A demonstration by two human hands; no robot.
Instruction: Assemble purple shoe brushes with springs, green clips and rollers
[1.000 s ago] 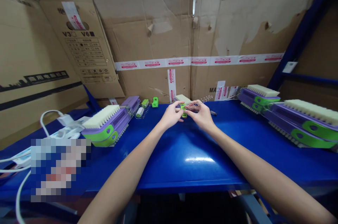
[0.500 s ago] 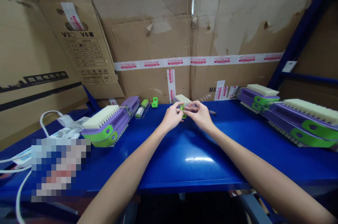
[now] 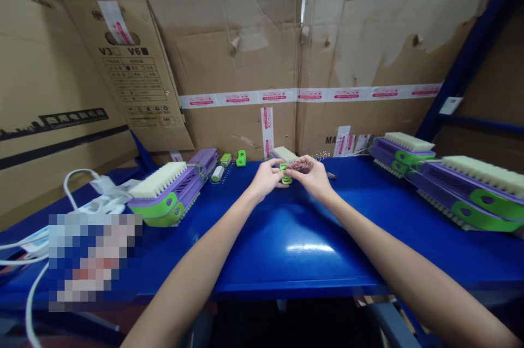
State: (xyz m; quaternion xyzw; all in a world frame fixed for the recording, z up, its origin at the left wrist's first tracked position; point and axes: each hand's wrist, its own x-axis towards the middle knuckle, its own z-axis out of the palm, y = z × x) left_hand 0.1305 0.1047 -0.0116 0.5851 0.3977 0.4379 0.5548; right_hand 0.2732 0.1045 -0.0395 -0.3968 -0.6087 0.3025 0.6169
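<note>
My left hand (image 3: 265,180) is closed on a small bright-green plastic piece (image 3: 286,174) with openings in it, held above the middle of the blue table. Close beside it, my right hand (image 3: 315,180) pinches a thin, curly, shiny wire strand (image 3: 321,156) that sticks out to the upper right past the fingers. The fingertips of both hands meet at the green piece, and they partly hide it. Whether the wire passes into the piece I cannot tell. Behind the hands, a cream-bristled brush (image 3: 284,153) is partly covered.
Purple-and-green brushes stand at left (image 3: 158,198) and right (image 3: 478,189). Near the back lie a loose green part (image 3: 241,158), a green-and-white piece (image 3: 218,174) and another curly strand (image 3: 228,172). White cables (image 3: 35,293) run at left. Cardboard (image 3: 241,53) walls the back.
The view has shifted slightly. Both hands stay together at the same spot, and the green piece shows a little more between the fingers.
</note>
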